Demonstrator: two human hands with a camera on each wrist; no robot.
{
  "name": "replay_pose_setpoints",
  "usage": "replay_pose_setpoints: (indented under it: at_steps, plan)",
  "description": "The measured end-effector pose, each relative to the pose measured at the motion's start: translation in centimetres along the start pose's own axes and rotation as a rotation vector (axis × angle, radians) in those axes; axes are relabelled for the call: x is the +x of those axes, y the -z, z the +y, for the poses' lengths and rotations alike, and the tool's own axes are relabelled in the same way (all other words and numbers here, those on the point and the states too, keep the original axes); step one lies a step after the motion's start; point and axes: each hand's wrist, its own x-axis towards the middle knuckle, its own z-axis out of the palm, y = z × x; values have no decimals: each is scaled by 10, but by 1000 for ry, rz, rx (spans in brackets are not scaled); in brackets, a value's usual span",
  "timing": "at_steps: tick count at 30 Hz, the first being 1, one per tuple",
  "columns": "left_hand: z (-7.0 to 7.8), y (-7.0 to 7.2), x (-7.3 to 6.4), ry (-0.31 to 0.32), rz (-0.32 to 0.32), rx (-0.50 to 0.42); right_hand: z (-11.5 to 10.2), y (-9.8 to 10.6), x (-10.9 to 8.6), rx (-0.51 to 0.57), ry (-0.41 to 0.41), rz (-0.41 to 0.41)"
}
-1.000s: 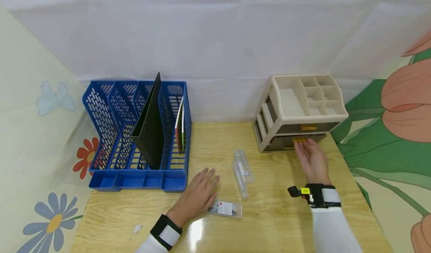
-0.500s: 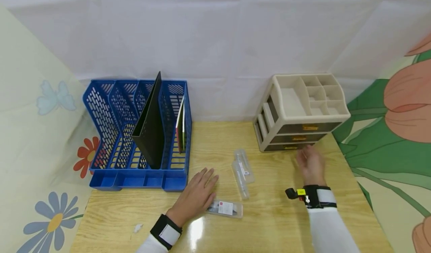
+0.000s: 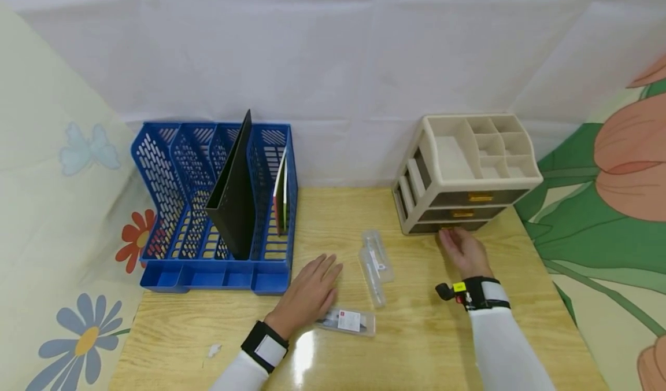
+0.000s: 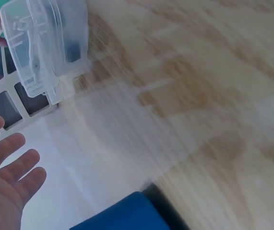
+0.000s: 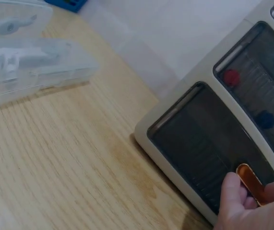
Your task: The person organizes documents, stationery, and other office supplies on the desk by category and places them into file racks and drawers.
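Observation:
My right hand (image 3: 465, 254) is at the bottom drawer (image 5: 194, 136) of a beige desktop drawer cabinet (image 3: 430, 154). In the right wrist view its thumb and fingers pinch the orange handle (image 5: 250, 182), and that drawer sits closed. Fingers spread, my left hand (image 3: 304, 295) rests on the wooden table beside a clear plastic case (image 3: 347, 321) with a white label and dark contents; its fingers also show in the left wrist view. Two more clear cases (image 3: 372, 264) lie overlapping between the hands. The right wrist view shows white tools inside them.
At left stands a blue file rack (image 3: 215, 266) holding a black folder (image 3: 234, 211) and thin booklets (image 3: 281, 194). Round red and blue things show through the middle drawer (image 5: 252, 91). White cloth (image 3: 333, 78) hangs behind the table (image 3: 406, 350).
A second ago my right hand was on the middle drawer's handle, with that drawer partly out. It is now pushed in, and the hand has moved down and left to the bottom handle.

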Motion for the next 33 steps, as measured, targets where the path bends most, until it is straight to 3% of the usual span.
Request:
replay_pose_setpoints:
  at_steps: [10,21,29,33]
  plan:
    - [4,-3,2,56,-41,-74,4,11,-14,13,67,-3]
    - [8,-4,-3,42,-16,-105,6,33,-43,-1,9,-17]
    - [12,0,-11,65,-123,-179,8,49,-63,4,9,-111]
    - [14,4,-14,60,-177,-205,10,54,-68,-15,35,-102]
